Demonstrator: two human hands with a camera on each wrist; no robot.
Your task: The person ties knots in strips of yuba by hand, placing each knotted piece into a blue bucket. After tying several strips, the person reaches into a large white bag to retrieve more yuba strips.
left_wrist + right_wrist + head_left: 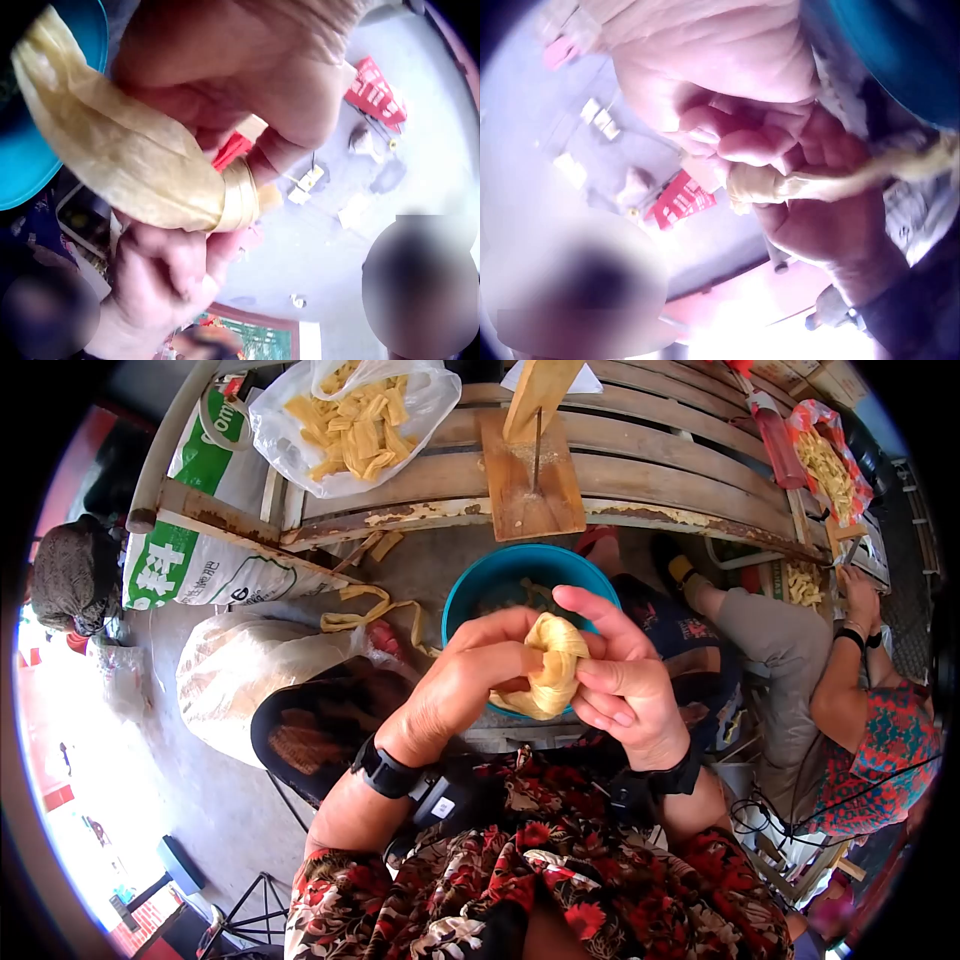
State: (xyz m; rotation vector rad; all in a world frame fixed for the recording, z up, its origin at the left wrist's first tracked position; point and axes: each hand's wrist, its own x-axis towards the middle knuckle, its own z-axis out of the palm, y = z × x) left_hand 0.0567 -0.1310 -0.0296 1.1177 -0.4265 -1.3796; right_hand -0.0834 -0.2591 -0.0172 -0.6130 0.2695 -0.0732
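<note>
- The left hand [455, 680] and right hand [635, 695] both pinch the yellow strip [555, 675], near the blue bucket [530, 557].
- A loosened pinch could let it unwind.
- Overtight pulling might tear it.

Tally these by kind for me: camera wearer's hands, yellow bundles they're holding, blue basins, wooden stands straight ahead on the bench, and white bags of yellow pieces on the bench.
Hands, left hand and right hand: 2
Yellow bundle: 1
Blue basin: 1
Wooden stand: 1
White bag: 1
Total: 6
</note>
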